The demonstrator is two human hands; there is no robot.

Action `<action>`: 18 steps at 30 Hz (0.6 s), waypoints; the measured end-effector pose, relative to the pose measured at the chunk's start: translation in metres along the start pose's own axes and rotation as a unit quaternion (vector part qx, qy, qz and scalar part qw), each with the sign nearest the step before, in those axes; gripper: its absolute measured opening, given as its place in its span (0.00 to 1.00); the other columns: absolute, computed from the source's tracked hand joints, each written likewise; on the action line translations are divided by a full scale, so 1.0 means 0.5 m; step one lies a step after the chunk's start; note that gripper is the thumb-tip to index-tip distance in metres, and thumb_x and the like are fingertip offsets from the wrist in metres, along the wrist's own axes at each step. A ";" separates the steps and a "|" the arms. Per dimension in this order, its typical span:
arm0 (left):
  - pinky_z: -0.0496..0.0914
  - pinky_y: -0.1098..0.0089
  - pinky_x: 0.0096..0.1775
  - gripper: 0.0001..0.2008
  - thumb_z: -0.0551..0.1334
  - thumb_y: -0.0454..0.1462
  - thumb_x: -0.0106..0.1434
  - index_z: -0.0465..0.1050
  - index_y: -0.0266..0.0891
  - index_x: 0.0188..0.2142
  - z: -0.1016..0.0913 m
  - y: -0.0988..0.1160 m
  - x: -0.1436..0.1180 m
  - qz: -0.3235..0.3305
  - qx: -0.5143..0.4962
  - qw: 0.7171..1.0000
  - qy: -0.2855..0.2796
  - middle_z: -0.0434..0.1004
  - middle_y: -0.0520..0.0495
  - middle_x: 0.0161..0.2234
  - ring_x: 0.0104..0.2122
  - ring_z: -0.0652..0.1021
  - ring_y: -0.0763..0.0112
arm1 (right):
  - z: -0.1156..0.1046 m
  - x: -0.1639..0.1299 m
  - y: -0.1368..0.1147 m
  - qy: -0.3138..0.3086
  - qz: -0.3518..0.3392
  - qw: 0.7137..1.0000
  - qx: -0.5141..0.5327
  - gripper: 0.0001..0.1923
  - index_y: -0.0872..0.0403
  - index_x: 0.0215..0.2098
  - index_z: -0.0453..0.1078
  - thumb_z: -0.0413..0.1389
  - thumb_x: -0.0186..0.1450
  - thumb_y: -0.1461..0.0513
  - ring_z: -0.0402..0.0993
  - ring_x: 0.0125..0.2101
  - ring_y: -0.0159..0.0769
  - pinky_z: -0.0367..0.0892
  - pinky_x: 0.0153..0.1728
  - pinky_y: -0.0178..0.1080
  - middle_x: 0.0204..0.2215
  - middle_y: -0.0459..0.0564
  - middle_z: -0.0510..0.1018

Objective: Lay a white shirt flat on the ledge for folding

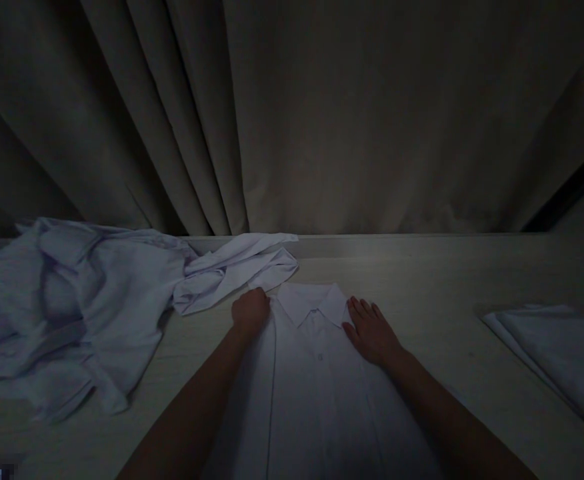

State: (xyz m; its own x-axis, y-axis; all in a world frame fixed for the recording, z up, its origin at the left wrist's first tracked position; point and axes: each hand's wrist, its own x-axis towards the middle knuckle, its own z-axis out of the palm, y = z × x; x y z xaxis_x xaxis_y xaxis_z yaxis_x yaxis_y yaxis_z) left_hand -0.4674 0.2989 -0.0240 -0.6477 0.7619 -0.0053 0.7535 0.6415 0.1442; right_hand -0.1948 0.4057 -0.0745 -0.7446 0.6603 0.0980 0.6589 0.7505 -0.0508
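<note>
A white button-up shirt [317,380] lies front side up on the pale floor, its collar pointing away from me. At the shoulder left of the collar, my left hand [251,311] is closed, with its curled fingers gripping the fabric edge; the fingertips are hidden. My right hand [372,330] rests flat on the opposite shoulder, fingers stretched out and slightly apart beside the collar. The placket and a small button show between my forearms. Both sleeves of this shirt are mostly out of sight.
A crumpled heap of white shirts [117,293] lies at the left, one sleeve reaching toward the collar. Folded white cloth [557,347] sits at the far right. A heavy dark curtain [362,120] hangs behind the floor's far edge. The light is dim.
</note>
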 end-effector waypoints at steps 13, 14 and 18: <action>0.68 0.58 0.50 0.21 0.47 0.42 0.66 0.65 0.33 0.52 0.005 -0.051 -0.153 0.216 0.014 0.972 0.096 0.73 0.36 0.51 0.50 0.73 0.57 | -0.040 0.130 -0.192 0.077 -0.175 0.980 0.051 0.26 0.62 0.58 0.60 0.45 0.62 0.66 0.54 0.61 0.42 0.49 0.63 0.46 0.59 0.58 0.65; 0.66 0.57 0.52 0.23 0.48 0.43 0.66 0.64 0.31 0.54 0.016 -0.048 -0.159 0.218 0.011 0.972 0.090 0.71 0.35 0.53 0.52 0.71 0.56 | -0.036 0.149 -0.219 0.069 -0.187 0.979 0.051 0.25 0.62 0.57 0.61 0.45 0.62 0.66 0.55 0.61 0.41 0.50 0.62 0.45 0.59 0.58 0.66; 0.58 0.54 0.60 0.30 0.46 0.47 0.66 0.57 0.27 0.59 0.056 -0.044 -0.172 0.223 0.002 0.972 0.072 0.61 0.32 0.61 0.61 0.62 0.52 | -0.022 0.192 -0.280 0.048 -0.185 0.981 0.019 0.24 0.60 0.57 0.62 0.47 0.63 0.64 0.58 0.59 0.43 0.52 0.60 0.46 0.58 0.58 0.66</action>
State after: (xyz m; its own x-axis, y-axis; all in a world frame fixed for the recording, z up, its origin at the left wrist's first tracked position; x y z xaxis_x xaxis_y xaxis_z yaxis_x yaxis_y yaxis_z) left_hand -0.4250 0.2218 -0.0542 -0.2658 0.9439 0.1961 0.9631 0.2513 0.0959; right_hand -0.3574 0.3638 -0.0471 -0.9173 0.3385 0.2098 0.3397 0.9400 -0.0317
